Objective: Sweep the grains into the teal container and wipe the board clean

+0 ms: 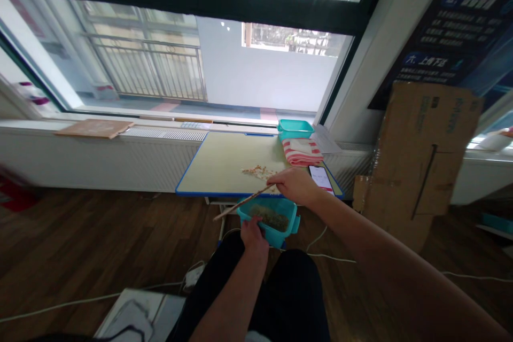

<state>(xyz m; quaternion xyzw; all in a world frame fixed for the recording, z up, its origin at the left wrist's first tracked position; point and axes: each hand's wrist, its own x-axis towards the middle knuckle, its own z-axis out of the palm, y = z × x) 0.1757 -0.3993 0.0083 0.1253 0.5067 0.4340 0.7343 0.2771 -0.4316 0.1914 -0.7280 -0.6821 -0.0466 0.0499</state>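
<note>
The right hand (295,184) fingers pinch chopsticks (244,202); the left hand (251,234) grips a teal container (269,222). On the worktop (224,163) beyond lie scattered bits (259,172), a phone (321,177), and a striped cloth (301,150) far right.

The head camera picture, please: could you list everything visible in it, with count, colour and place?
table: one, pale top with blue edge, below the window
scattered bits: one patch, tan, on the table
teal box: one, holding brownish bits, at the table's near edge
second teal box: one, at the table's far right corner
striped cloth: one, red and white, in front of that box
phone: one, screen lit, right table edge
cardboard box: one, brown, right
chopsticks: wooden, in the right hand
left hand: gripping the teal box rim
right hand: over the table edge
</note>
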